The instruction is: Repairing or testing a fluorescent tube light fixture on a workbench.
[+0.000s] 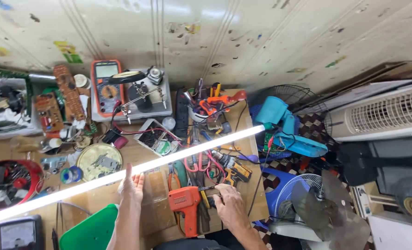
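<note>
Tube (122, 175), lit, lies slantwise across the cluttered wooden surface (155, 217); the left hand (132, 187) touches it, fingers spread. The right hand (231, 206) pinches a small tool beside one orange drill (184, 203). Farther off, a red bowl (32, 169) holds parts, a cup (201, 113) holds tools. Two fans stand right.

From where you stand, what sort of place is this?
Most likely a small electrical repair workshop. The wooden workbench is crowded with a multimeter, bare circuit boards and an orange power drill, and dismantled fans stand beside it. The left hand touches a glowing tube light.
</note>
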